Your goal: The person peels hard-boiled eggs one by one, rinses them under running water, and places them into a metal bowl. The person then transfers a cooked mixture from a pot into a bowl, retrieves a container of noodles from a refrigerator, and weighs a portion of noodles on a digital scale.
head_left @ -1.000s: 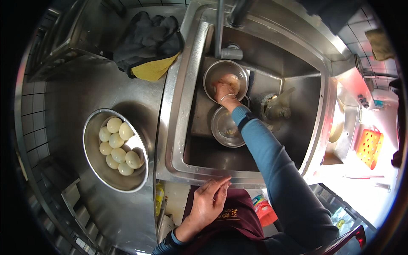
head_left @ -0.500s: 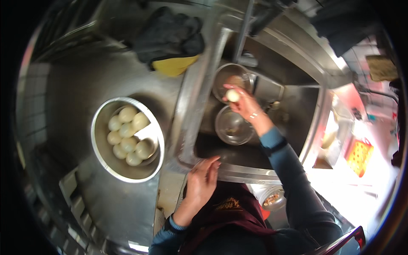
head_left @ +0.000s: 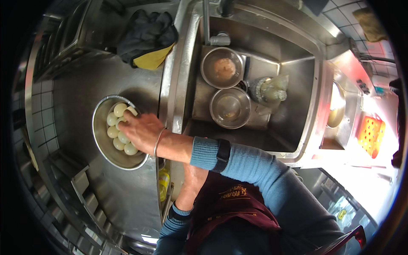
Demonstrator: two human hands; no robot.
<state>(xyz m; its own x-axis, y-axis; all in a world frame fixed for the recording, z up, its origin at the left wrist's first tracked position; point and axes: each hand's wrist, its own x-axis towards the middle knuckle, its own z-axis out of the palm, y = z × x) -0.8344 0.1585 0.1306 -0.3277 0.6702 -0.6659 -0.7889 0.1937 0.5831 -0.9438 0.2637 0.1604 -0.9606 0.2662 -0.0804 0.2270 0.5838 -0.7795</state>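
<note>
My right hand reaches across to the left, its fingers curled down among pale peeled eggs in a metal bowl. The fingers are closed around a peeled egg, though the palm hides most of what lies beneath it. The bowl stands on the steel counter left of the sink. Under my right forearm, near the sink's front edge, lies my left hand; its fingers are hidden by that forearm.
In the sink, a bowl with pinkish-brown bits stands beside a bowl of water and a clear plastic bag. Dark cloth with a yellow part lies behind the egg bowl. An orange basket sits far right.
My right hand has moved left from above the sink bowls into the egg bowl, carrying a peeled egg. My right forearm now crosses over my left hand. The view has shifted slightly.
</note>
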